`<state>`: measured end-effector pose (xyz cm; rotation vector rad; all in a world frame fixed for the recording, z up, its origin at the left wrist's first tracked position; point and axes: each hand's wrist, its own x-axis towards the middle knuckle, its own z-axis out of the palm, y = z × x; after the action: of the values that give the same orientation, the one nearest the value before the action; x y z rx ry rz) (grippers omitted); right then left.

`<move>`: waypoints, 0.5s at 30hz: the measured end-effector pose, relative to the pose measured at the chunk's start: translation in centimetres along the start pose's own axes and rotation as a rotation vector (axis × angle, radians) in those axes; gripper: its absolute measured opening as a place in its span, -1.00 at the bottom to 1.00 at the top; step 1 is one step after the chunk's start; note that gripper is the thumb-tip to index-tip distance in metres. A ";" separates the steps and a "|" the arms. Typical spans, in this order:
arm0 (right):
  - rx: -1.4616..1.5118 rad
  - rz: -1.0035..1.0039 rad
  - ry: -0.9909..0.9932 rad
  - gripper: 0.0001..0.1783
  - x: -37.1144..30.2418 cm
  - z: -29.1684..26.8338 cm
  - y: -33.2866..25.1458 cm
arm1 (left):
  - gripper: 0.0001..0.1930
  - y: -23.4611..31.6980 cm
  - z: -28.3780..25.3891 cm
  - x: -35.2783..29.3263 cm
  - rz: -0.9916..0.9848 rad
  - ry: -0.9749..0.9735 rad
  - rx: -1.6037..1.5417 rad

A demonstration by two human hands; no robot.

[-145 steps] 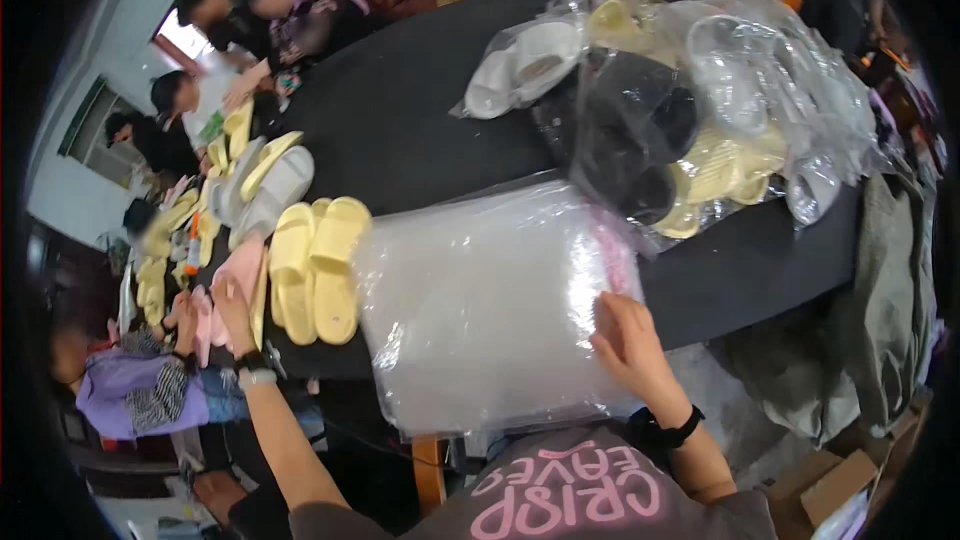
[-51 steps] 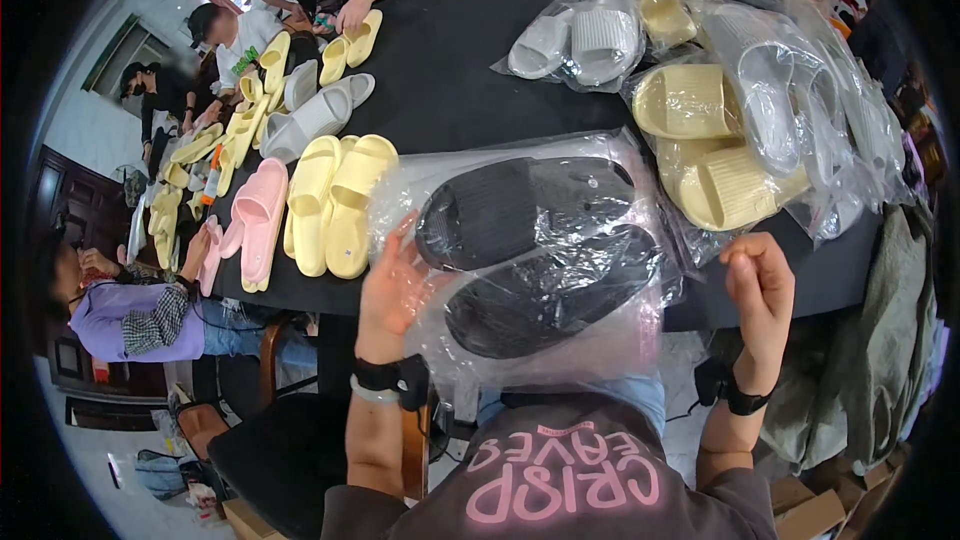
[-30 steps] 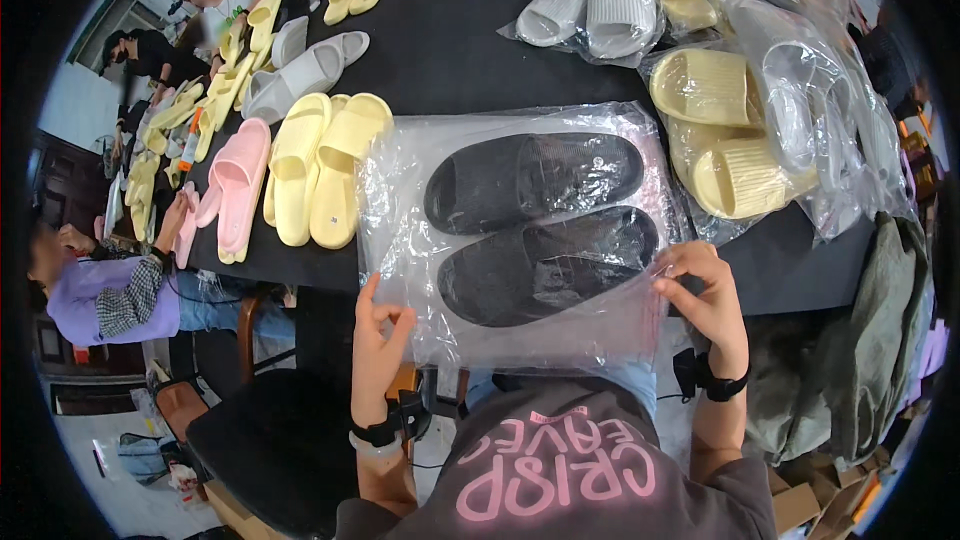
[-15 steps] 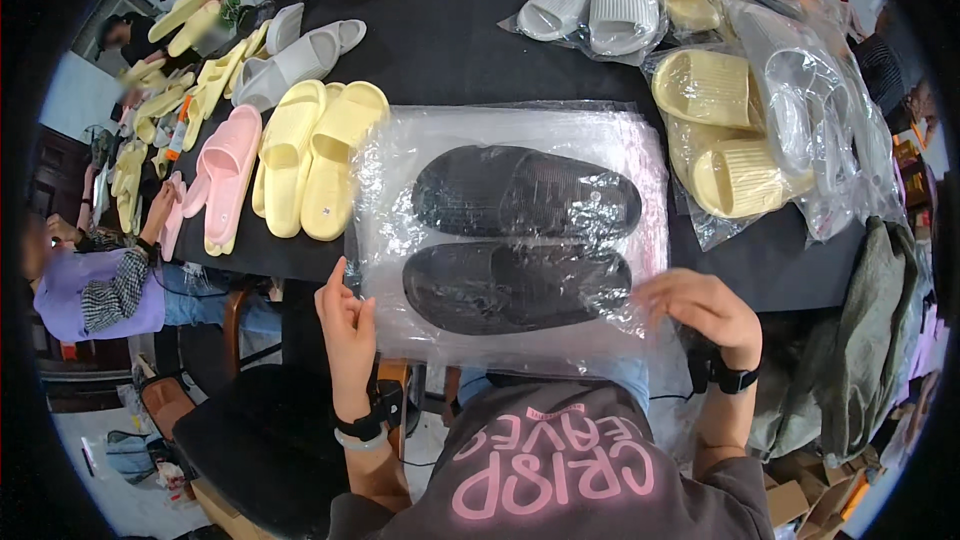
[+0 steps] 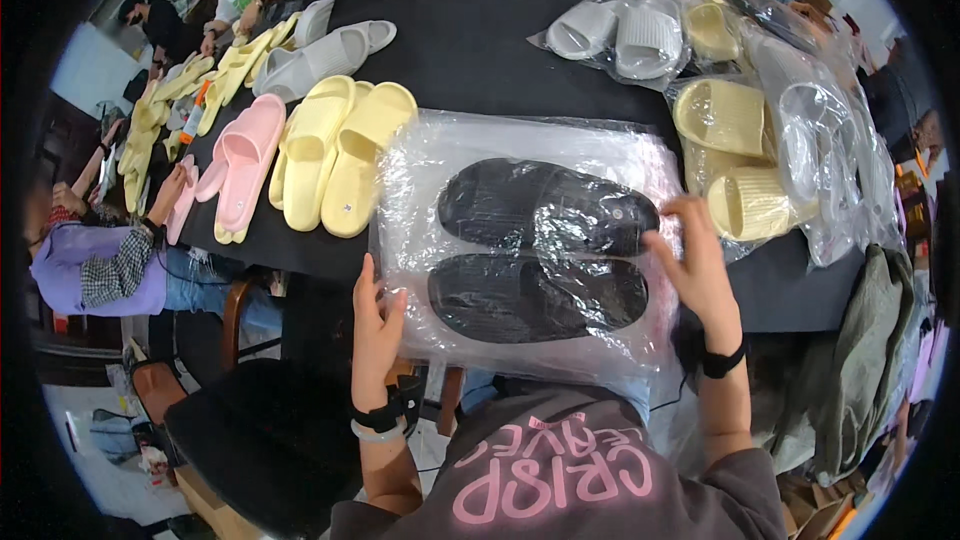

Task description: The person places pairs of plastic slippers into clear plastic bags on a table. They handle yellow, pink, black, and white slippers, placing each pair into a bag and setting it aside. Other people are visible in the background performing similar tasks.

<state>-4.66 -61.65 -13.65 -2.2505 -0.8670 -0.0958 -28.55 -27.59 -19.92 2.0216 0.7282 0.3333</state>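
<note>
A pair of black slippers (image 5: pixel 490 205) lies side by side inside a clear plastic bag (image 5: pixel 408 175), on top of what looks like a stack of similar clear bags at the table's near edge. My left hand (image 5: pixel 378 335) rests by the bag's lower left edge, thumb and fingers apart. My right hand (image 5: pixel 700 265) reaches over the bag's right side, its thumb and forefinger spread near the end of the upper slipper. Glare on the wrinkled film covers part of both slippers.
Left on the black table (image 5: pixel 460 30) stand yellow slippers (image 5: pixel 365 160), pink slippers (image 5: pixel 245 160) and grey slippers (image 5: pixel 315 65). Bagged yellow slippers (image 5: pixel 745 200) and bagged grey slippers (image 5: pixel 650 35) are piled at right. A person in purple (image 5: pixel 110 270) sits at left; others work farther back.
My right hand has moved up along the bag's right side toward the upper slipper's end. My left hand stays by the left edge. The whole view has shifted slightly.
</note>
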 end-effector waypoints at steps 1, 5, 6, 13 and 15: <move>-0.060 0.160 0.050 -0.64 -1.1 -0.3 0.9 | -0.25 -0.2 0.1 -0.2 0.045 0.006 0.105; 0.300 0.295 -0.251 -0.69 -5.4 -1.4 3.6 | -0.25 0.7 1.7 -0.8 0.126 0.021 0.300; 0.342 0.295 -0.289 -0.72 -5.6 -1.5 2.8 | -0.25 0.8 2.1 -0.5 0.129 0.017 0.296; 0.782 0.359 -0.129 -0.87 -2.8 -0.2 1.2 | -0.32 1.6 2.8 1.2 0.181 0.026 0.312; 1.151 0.497 -0.006 -0.79 -1.8 -0.6 0.6 | -0.35 1.3 2.8 1.3 0.207 0.033 0.333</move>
<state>-5.59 -63.41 -14.09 -1.2865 -0.1964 0.5127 -25.64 -29.18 -20.33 2.4209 0.6262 0.3855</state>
